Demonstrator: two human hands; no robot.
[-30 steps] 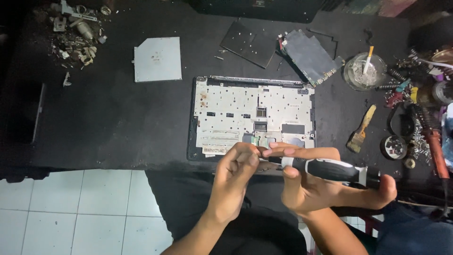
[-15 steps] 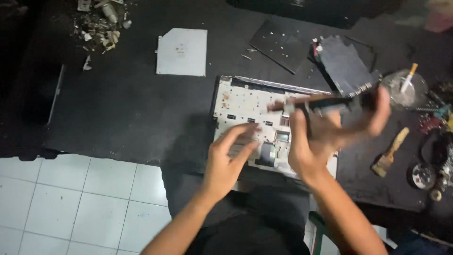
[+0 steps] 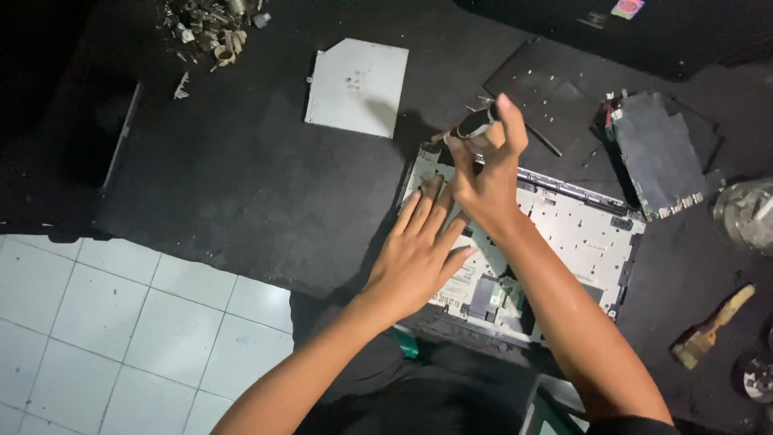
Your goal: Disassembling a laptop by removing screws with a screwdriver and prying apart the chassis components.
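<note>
An opened laptop base [image 3: 580, 234] with a pale metal inner plate lies on a black mat [image 3: 241, 185]. My left hand [image 3: 419, 250] rests flat on its near-left part, fingers spread. My right hand [image 3: 483, 169] is at the base's far-left corner, gripping a dark-handled screwdriver [image 3: 473, 125] that points down at that corner. The tip is hidden by my fingers.
A flat grey drive [image 3: 357, 87] lies beyond the laptop base. Dark cover panels [image 3: 547, 93] and a circuit board [image 3: 660, 153] sit at the far right. A heap of small metal parts [image 3: 209, 24] is far left, a brush [image 3: 713, 326] and a glass jar [image 3: 745, 213] right. White floor tiles [image 3: 105, 322] lie below.
My right hand has swung the screwdriver from the laptop base's near edge up to its far-left corner. My left hand has moved onto the base and flattened. The view shifted right.
</note>
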